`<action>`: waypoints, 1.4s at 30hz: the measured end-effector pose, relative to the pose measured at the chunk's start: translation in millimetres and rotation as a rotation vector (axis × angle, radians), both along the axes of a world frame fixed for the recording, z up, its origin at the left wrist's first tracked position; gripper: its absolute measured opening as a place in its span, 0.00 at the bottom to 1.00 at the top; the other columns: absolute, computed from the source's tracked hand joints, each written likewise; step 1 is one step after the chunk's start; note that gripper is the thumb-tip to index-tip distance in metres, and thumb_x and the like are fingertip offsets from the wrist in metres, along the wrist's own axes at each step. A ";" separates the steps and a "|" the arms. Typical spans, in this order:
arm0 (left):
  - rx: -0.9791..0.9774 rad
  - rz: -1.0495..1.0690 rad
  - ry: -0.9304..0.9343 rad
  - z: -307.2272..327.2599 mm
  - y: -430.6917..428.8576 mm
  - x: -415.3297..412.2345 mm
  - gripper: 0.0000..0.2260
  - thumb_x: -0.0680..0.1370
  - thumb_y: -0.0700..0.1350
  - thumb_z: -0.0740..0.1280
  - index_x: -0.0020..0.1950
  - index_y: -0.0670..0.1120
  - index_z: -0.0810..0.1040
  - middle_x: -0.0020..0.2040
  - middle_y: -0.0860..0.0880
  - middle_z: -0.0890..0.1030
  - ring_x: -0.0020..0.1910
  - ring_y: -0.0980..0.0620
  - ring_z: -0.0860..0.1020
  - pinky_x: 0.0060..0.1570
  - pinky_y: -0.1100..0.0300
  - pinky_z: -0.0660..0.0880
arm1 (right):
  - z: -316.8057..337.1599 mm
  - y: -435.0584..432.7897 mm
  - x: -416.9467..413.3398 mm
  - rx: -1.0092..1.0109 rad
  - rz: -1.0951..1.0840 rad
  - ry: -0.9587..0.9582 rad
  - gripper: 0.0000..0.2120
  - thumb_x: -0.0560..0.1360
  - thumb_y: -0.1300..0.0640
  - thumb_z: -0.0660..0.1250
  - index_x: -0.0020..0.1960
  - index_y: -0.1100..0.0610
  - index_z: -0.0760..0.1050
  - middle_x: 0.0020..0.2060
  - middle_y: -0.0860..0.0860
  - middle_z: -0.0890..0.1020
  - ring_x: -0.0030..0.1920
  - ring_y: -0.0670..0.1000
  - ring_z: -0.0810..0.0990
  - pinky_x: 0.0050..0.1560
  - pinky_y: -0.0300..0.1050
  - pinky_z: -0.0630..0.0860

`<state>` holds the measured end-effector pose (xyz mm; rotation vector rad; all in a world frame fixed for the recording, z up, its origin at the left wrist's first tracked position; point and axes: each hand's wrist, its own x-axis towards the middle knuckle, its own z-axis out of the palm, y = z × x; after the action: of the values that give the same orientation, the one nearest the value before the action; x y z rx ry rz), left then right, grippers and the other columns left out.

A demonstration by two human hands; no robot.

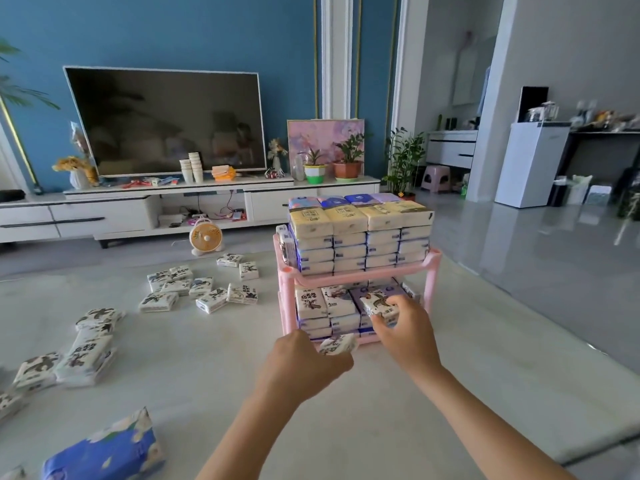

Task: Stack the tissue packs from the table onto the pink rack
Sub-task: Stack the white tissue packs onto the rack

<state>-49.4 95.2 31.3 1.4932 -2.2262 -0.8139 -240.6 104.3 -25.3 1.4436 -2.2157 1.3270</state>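
right hand (403, 329): fingers curled round tissue pack (377, 304), held at lower shelf of pink rack (432, 282), over packs stacked there | left hand (304, 365): fingers curled, gripping second pack (338, 344) just before rack's base | loose packs (201, 289): scattered on table (225, 368), left of rack, well apart from both hands

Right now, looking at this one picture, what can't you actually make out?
All in the head view:
The back of the lower shelf of the pink rack: hidden by the front packs and the right hand.
The tissue pack in the left hand: partly covered by fingers, print blurred.
The blue pack at lower left: cut off by the bottom edge.
The clutter at far right: too small and blurred to name.
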 end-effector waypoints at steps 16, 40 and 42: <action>-0.002 0.013 0.020 -1.7 6.0 -10.5 0.16 0.70 0.56 0.67 0.36 0.45 0.68 0.32 0.52 0.66 0.40 0.49 0.77 0.34 0.63 0.66 | 2.7 -20.9 -1.3 0.100 0.001 0.281 0.14 0.75 0.52 0.67 0.51 0.62 0.79 0.45 0.56 0.80 0.49 0.56 0.77 0.51 0.49 0.71; -0.237 0.001 0.540 -38.1 34.3 -51.1 0.21 0.71 0.45 0.69 0.62 0.47 0.67 0.54 0.51 0.64 0.51 0.50 0.72 0.49 0.58 0.73 | 33.9 63.4 49.0 0.108 0.411 -0.991 0.08 0.79 0.62 0.59 0.53 0.52 0.74 0.41 0.50 0.80 0.34 0.46 0.80 0.33 0.40 0.74; -0.196 -0.011 0.633 -41.5 34.0 -56.3 0.18 0.72 0.43 0.68 0.61 0.49 0.70 0.53 0.52 0.66 0.47 0.54 0.73 0.48 0.64 0.72 | 32.4 62.7 42.9 0.089 0.404 -0.940 0.11 0.79 0.61 0.58 0.57 0.53 0.75 0.45 0.53 0.84 0.37 0.49 0.81 0.36 0.43 0.76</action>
<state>-105.6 129.2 -10.2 0.9561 -1.7746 -0.8877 -197.7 167.0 7.1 1.5439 -2.5668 2.4724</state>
